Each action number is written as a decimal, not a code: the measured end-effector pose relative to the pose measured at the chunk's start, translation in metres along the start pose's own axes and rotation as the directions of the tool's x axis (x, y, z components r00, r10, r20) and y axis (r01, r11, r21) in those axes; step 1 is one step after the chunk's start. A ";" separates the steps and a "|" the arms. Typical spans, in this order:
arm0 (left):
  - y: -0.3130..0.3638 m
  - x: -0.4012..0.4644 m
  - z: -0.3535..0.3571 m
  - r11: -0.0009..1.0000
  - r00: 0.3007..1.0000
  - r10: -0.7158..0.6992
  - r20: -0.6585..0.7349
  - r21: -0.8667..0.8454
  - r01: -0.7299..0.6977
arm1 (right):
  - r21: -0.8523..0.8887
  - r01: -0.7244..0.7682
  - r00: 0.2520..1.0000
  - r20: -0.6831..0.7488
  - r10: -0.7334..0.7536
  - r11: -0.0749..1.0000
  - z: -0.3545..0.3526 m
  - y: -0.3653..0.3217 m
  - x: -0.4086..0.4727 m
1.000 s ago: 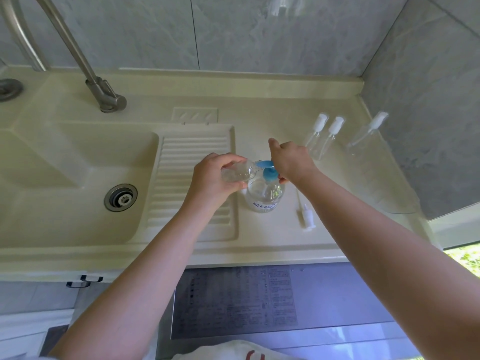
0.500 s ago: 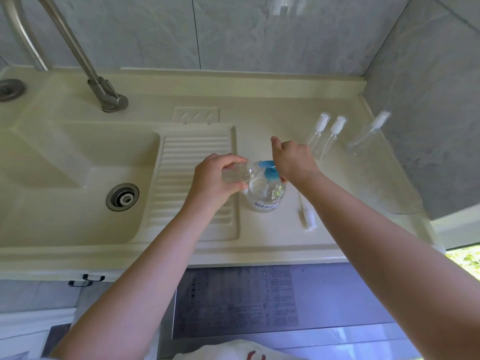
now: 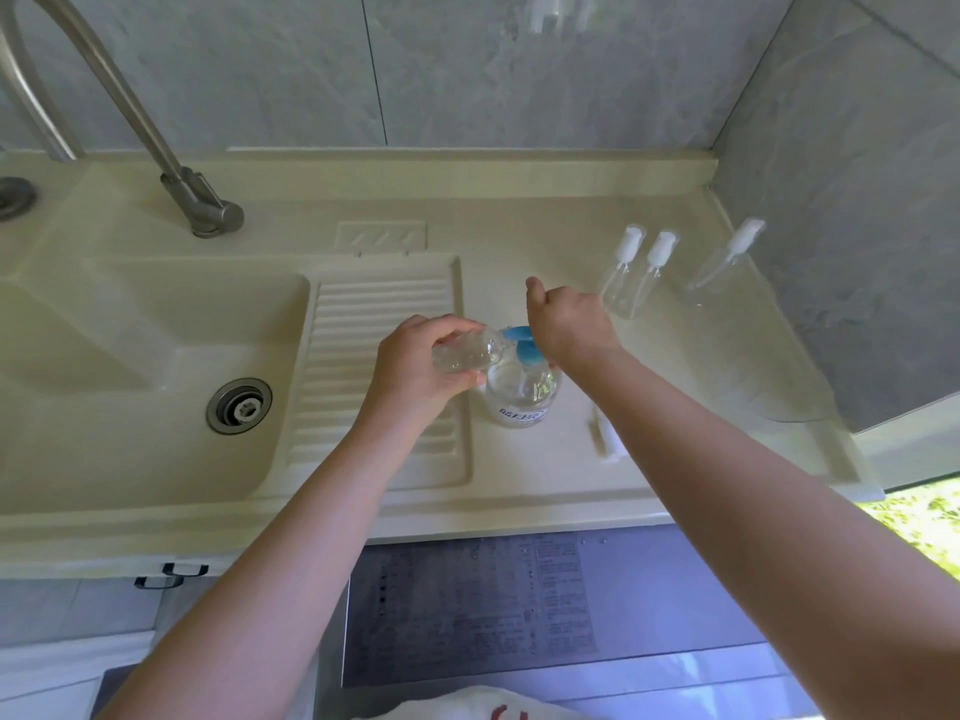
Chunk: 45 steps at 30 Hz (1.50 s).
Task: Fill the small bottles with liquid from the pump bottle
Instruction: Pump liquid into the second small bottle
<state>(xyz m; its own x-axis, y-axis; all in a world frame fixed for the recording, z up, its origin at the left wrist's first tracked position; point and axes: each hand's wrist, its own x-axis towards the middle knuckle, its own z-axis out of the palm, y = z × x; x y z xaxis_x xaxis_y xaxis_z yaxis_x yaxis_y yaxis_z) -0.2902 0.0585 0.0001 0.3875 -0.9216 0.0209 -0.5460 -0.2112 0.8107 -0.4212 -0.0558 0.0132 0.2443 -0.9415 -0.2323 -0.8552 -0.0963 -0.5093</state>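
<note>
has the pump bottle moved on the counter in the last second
No. The pump bottle sits at the same spot beside the ribbed drainboard, right hand on its pump.

Both forearms are bare from the wrists up to where they leave the view, with no sleeve, watch, bracelet or ring showing on them, and neither the left hand [image 3: 415, 371] nor the right hand [image 3: 569, 324] is gloved. At the bottom edge, between the arms, shows a fold of white fabric with red markings [image 3: 483, 706], seemingly the person's clothing.
</note>
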 end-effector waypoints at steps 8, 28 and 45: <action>0.001 0.001 0.001 1.000 1.000 -0.006 -0.002 -0.004 0.006 | 0.061 -0.023 0.999 0.042 0.020 0.998 -0.004 -0.002 -0.001; -0.002 0.002 0.001 1.000 1.000 0.018 0.003 0.004 -0.018 | -0.055 -0.001 1.000 -0.010 0.000 0.999 0.000 -0.003 -0.005; -0.004 0.002 0.003 1.000 1.000 0.017 0.007 -0.007 -0.017 | -0.015 -0.008 1.000 0.001 0.008 1.000 0.002 0.000 -0.003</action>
<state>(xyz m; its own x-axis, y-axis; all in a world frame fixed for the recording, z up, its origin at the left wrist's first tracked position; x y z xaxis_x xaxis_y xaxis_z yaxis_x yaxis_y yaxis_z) -0.2894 0.0563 -0.0051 0.3726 -0.9275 0.0306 -0.5477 -0.1931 0.8141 -0.4205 -0.0524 0.0124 0.2380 -0.9420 -0.2367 -0.8640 -0.0940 -0.4947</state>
